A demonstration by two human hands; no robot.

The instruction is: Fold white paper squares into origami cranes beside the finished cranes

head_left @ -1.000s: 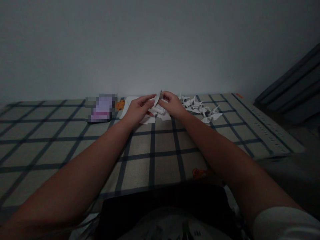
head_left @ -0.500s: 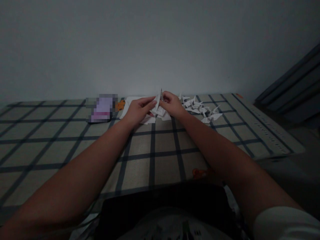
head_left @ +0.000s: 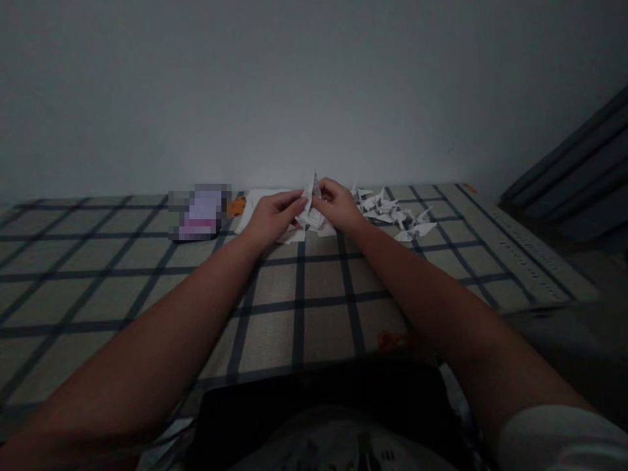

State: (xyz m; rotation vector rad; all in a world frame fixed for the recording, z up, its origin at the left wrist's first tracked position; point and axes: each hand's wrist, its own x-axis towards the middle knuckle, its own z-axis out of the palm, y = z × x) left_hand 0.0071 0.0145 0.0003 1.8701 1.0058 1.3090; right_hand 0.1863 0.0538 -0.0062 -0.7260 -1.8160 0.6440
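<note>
Between my two hands stands a folded piece of white paper (head_left: 310,201), its narrow point turned upward. My left hand (head_left: 275,212) pinches its left side between thumb and fingers. From the right, my right hand (head_left: 339,204) grips the other side, fingers curled and thumb against the paper. White paper sheets (head_left: 250,204) lie under and beside the left hand. Just right of my right hand rests a pile of folded paper cranes (head_left: 387,208), several of them overlapping.
A phone with a purple screen (head_left: 200,212), partly blurred, lies on the checked tablecloth (head_left: 275,281) at the left, beside an orange item (head_left: 237,207). Another orange object (head_left: 392,340) is near the front edge. A grey wall (head_left: 314,91) rises behind the table.
The folded paper has tilted slightly between my fingers, and more of its right face shows. Both hands stay in nearly the same place.
</note>
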